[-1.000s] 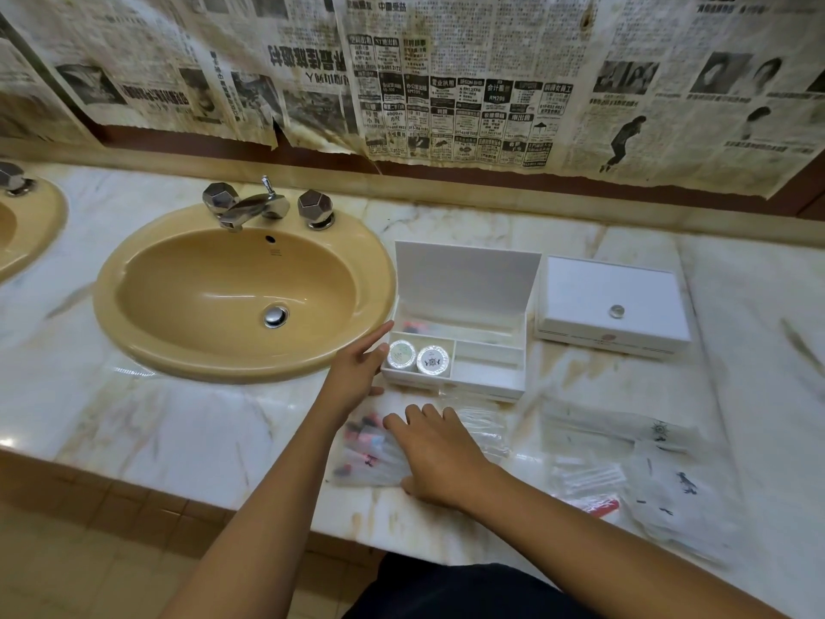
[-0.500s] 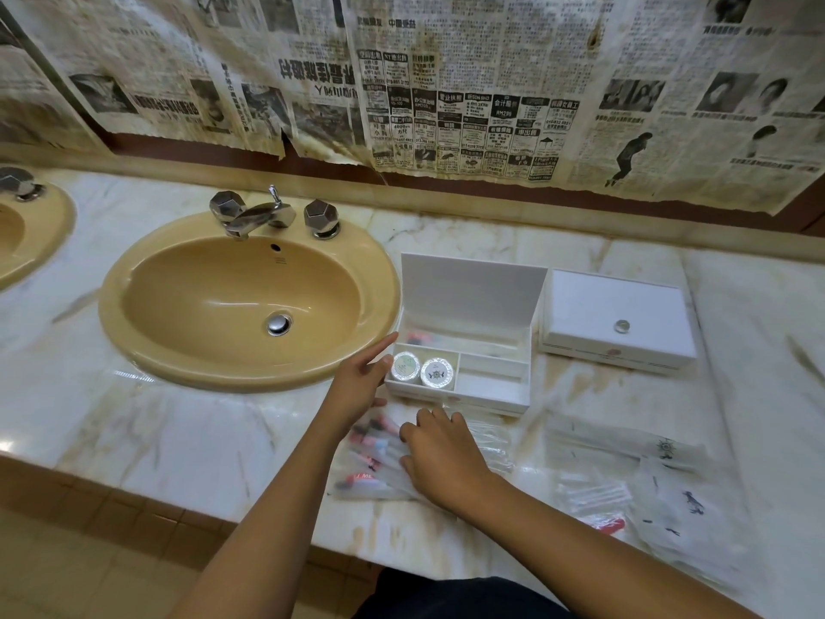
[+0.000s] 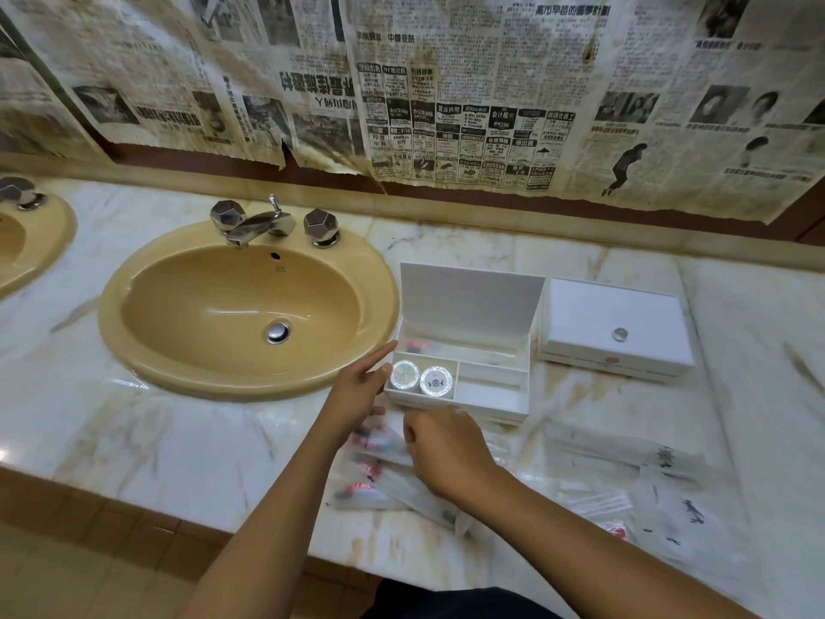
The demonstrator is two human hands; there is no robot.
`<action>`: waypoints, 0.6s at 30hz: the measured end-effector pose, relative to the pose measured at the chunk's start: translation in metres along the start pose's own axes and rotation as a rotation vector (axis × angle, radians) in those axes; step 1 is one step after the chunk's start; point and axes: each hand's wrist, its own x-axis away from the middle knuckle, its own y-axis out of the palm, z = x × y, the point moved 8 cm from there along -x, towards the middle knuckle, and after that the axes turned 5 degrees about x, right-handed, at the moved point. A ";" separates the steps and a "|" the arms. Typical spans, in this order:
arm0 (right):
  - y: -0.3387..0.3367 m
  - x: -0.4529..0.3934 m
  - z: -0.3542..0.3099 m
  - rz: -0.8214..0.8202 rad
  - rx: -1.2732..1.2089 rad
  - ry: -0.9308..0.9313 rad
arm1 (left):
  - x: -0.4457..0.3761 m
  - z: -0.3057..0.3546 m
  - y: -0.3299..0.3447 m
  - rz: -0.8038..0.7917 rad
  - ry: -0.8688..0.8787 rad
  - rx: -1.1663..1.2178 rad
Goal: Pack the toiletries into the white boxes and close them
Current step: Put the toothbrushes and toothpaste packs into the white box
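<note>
An open white box stands on the marble counter with its lid upright. Its front left compartment holds two round silver-topped jars, and a red-tipped item lies in the back compartment. A second white box sits shut to its right. My left hand rests with straight fingers against the open box's left side. My right hand is just in front of the box, fingers curled onto a clear packet on top of a pile of packets with red-marked items.
More clear packets lie spread over the counter to the right, some with small black prints. A tan sink with a chrome tap lies left of the boxes. The counter's front edge runs close below the pile.
My right hand has gone from lying flat on the packets to curling its fingers on the top one, closer to the box. My left hand stays against the box.
</note>
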 end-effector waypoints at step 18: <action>-0.088 -0.053 0.069 0.314 -0.059 0.225 | 0.001 -0.001 0.000 -0.005 -0.004 0.033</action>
